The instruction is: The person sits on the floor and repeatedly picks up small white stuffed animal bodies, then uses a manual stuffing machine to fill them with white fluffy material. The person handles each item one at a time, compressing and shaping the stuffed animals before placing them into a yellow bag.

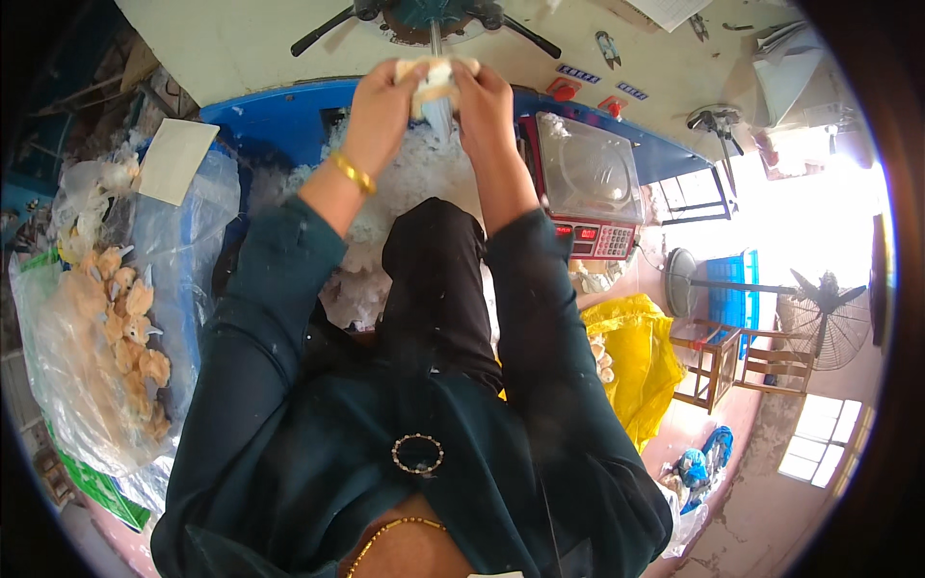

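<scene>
My left hand (380,108) and my right hand (485,108) close on both sides of a small cream and tan plush piece (436,73). A pale grey-white flap (438,118) hangs from its near side. The plush piece sits at the end of a thin metal tube (435,39) that comes out of a dark round machine fitting (409,14); whether the tube goes inside it is hidden. Loose white stuffing (395,193) lies heaped below my hands, in and around a blue-edged trough (270,120).
Black handles (323,31) flank the tube. Right of my hands are red buttons (564,90) and a red-sided digital scale (590,173). On the left, a plastic bag (72,356) holds several tan plush skins (120,299). A yellow sack (631,356) and a fan (824,308) stand right.
</scene>
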`<act>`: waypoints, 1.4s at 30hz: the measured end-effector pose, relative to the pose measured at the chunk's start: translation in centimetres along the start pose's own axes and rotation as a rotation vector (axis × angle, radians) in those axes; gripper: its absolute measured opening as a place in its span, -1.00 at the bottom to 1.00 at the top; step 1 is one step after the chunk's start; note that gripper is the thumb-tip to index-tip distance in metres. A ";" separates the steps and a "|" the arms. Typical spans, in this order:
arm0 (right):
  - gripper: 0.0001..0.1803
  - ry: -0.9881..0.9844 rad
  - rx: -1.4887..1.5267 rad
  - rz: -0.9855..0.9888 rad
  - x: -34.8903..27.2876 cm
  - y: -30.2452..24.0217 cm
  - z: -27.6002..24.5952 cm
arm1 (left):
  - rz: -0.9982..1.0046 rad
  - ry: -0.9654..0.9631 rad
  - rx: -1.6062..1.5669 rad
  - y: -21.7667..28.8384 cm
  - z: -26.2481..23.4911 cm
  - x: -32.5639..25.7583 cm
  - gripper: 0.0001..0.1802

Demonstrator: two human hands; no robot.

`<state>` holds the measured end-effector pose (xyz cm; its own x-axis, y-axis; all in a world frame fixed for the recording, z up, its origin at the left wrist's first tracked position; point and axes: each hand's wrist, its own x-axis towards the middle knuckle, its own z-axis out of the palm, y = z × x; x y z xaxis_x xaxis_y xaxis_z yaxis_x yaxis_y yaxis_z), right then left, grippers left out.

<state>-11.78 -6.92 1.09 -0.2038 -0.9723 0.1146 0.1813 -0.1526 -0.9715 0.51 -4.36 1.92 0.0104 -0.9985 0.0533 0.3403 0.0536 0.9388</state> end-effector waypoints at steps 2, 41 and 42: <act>-0.74 0.047 -0.018 0.124 0.7 -0.9 1.1 | -0.004 0.003 -0.073 0.1 0.4 2.2 -0.78; -0.27 -0.333 -0.742 -0.435 -7.8 -3.8 -4.6 | 0.118 -0.421 0.276 1.2 1.2 -8.0 -0.35; -0.21 -0.346 -0.814 -0.575 -8.8 -4.3 -3.8 | 0.223 -0.399 0.346 1.2 0.5 -7.8 -0.36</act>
<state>-14.46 2.93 3.51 0.2549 -0.8086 0.5303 -0.5816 -0.5663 -0.5840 0.32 3.49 2.78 -0.3324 -0.8858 0.3239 0.0423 0.3290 0.9434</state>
